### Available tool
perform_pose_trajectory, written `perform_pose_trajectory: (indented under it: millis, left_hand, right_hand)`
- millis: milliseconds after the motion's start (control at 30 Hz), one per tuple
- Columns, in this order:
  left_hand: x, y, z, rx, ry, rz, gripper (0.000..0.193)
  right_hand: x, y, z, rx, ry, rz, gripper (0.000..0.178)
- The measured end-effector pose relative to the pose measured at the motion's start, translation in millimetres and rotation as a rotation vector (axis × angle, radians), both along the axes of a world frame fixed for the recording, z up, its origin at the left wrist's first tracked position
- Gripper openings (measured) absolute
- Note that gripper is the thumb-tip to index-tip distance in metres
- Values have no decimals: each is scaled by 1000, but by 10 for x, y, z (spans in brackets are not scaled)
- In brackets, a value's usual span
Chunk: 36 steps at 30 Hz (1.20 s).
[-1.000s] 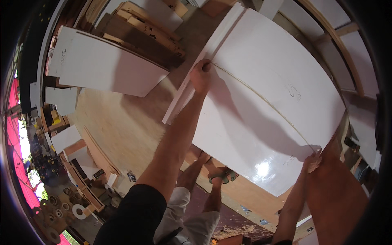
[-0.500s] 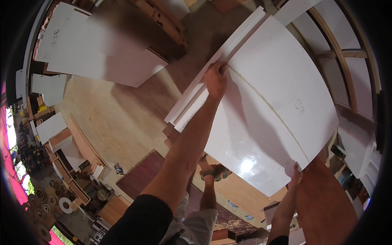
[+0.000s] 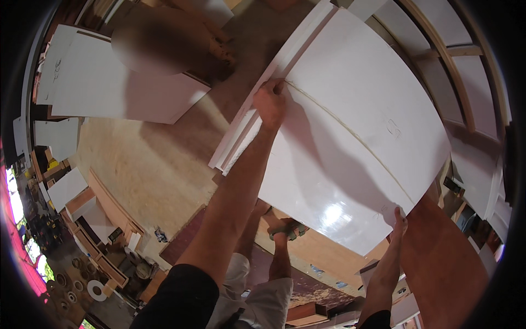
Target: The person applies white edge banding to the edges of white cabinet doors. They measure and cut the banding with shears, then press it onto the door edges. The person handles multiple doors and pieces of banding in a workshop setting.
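Observation:
A large white panel (image 3: 323, 181) lies in front of me, and a thin yellowish line (image 3: 350, 131) divides it from another white panel (image 3: 378, 77) beyond. Whether that line is a raw board edge or a cord, I cannot tell. My left hand (image 3: 269, 104) is closed at the panel's left edge, near the line's far end, with some fingers hidden. At the opposite edge, my right hand (image 3: 400, 222) grips the panel with its thumb on top and its fingers out of sight. A bright light reflects off the white surface.
Stepped white strips (image 3: 274, 68) run along the panels' left side. A brown board (image 3: 444, 257) leans at the lower right. More white boards (image 3: 109, 82) stand at the far left, and a wooden frame (image 3: 455, 71) rises on the right. My sandalled foot (image 3: 287, 229) is below.
The view has shifted, so panels and hands together appear farther left and slightly higher. Both hands keep about the same places on the panel edges.

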<state>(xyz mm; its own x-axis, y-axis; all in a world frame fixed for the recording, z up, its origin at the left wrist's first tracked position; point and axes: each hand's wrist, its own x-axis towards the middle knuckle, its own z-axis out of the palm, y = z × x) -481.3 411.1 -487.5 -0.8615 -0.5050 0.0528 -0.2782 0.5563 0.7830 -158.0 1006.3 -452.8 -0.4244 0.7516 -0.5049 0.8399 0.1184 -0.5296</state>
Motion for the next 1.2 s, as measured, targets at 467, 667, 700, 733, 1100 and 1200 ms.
perform_pose_trajectory:
  millis: [467,667,700,733,1100,1200]
  left_hand:
    - [-27,-342,-420,-148,-22,-292,29]
    - [276,-412,-244,-206,-136,-333,43]
    - [523,-494,-235,-347,-65,-401,44]
    - [729,-591,-220,-318,-149,-369,44]
    - [2752,-1176,-371,173,-485,203,36]
    - [2737,-1034,-419,504,-477,213,31]
  right_hand:
    - [75,-26,-8,270,-120,76,82]
    - [438,-331,-265,519,269,37,93]
    - [606,-422,-254,534,205,39,96]
    - [736,-528,-247,554,182,69,99]
    - [2206,-1300,-87,508,149,-195,80]
    - [2203,-1252,-63,437,146,-246,76]
